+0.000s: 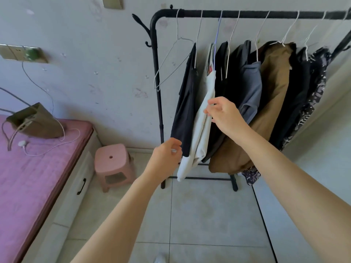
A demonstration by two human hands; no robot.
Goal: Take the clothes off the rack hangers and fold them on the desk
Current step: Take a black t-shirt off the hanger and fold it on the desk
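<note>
A black clothes rack [156, 76] stands against the wall with several garments on wire hangers. At its left end hangs an empty wire hanger [171, 61]. Beside it hang a dark navy garment [187, 103], a white garment [202, 128], black ones, a grey one [251, 88], a tan one [269, 103] and a patterned one [315, 88]. My left hand [167, 156] pinches the lower edge of the navy garment. My right hand [224, 112] pinches the edge of the white garment at mid height.
A pink plastic stool [113, 164] stands left of the rack's foot. A bed with a pink cover [34, 179] fills the left side, with an olive bag [36, 122] and a white cable on it. Tiled floor lies in front of the rack.
</note>
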